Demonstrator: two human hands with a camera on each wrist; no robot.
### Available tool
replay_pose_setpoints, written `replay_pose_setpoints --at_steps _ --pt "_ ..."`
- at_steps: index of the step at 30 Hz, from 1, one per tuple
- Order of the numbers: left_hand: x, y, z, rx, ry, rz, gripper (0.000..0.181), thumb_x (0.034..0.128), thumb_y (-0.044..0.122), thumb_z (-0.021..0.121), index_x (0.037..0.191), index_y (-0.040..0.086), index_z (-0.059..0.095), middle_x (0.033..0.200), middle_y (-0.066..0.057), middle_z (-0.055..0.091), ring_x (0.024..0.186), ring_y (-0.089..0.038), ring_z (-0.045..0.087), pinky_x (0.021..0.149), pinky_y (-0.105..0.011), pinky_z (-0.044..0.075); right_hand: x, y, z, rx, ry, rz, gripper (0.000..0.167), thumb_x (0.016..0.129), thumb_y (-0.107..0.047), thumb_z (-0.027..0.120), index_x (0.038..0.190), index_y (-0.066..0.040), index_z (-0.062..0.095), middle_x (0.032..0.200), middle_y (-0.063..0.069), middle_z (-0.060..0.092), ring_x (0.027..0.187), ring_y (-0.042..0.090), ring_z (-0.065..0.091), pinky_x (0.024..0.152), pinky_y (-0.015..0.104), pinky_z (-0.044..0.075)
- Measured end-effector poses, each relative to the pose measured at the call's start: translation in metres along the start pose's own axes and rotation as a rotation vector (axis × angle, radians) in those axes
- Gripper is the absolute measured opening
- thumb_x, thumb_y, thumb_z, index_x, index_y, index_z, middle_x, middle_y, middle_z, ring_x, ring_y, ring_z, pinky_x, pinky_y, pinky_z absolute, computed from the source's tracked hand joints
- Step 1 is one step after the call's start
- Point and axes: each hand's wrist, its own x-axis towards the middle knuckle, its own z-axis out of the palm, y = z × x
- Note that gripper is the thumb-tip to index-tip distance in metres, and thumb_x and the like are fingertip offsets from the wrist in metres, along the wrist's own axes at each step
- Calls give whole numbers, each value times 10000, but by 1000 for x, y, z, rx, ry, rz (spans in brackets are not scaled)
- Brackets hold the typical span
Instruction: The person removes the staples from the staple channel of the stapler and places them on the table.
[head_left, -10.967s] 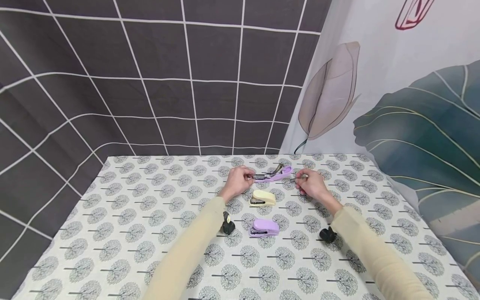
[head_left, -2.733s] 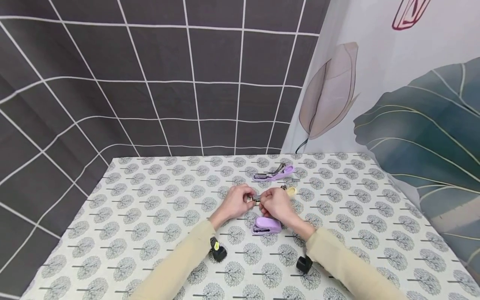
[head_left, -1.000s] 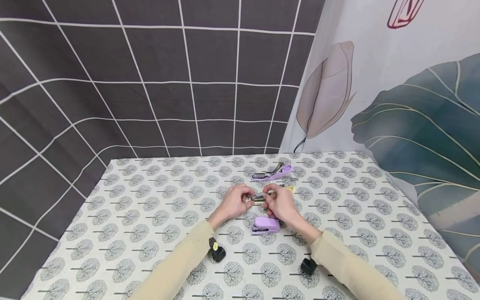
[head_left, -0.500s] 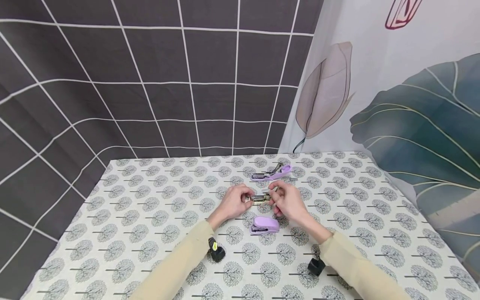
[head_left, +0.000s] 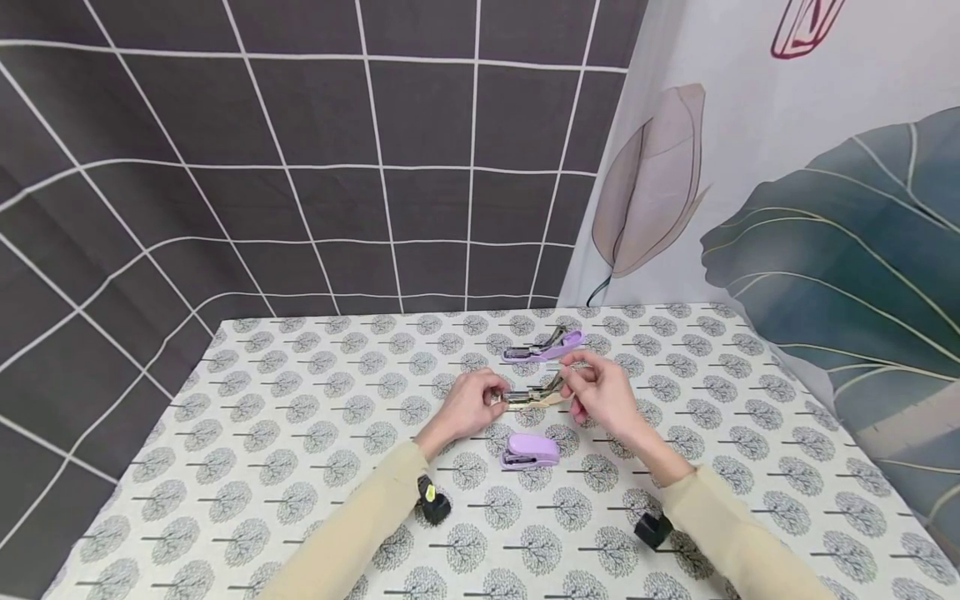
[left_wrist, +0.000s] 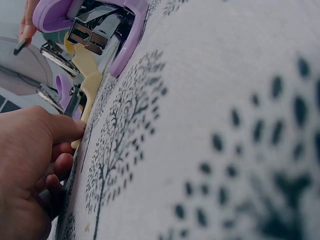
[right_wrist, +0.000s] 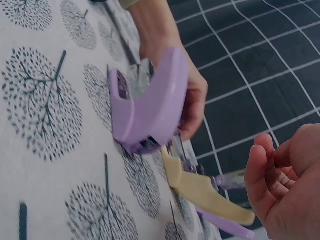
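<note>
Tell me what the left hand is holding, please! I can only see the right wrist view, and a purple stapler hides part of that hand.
Observer: The left wrist view shows the left hand gripping the end of the yellow stapler.
Operator: Cool! Is the right hand holding anything? I just see fingers.
Observer: Yes, the left wrist view shows a small, thin strip in its fingertips.
Operator: And the far purple stapler? I only see a bit of it. Which way does its metal part go?
Observer: In the head view, it tilts up from the base.
</note>
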Motion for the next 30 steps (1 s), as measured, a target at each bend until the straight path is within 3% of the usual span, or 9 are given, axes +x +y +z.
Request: replay_pose_setpoints --at_steps 15,25,30 --pt "0 0 0 10 10 3 267 829 81 788 1090 69 735 909 38 630 692 -80 517 669 -245 448 -5 15 -33 32 49 82 251 1002 -15 549 1240 63 539 840 298 623 513 164 579 471 316 536" --pt "0 0 0 21 2 -17 271 836 92 786 1100 76 732 894 63 614 688 -65 504 683 -254 445 -8 35 -52 -21 69 130 255 1002 -39 568 1233 63 535 833 270 646 504 164 570 454 307 511" --pt "0 0 1 31 25 14 266 823 88 791 1082 74 738 874 52 620 671 -62 500 723 -291 433 -10 41 -55 -67 57 135 227 1002 -43 576 1205 55 554 798 241 649 485 164 571 441 292 501"
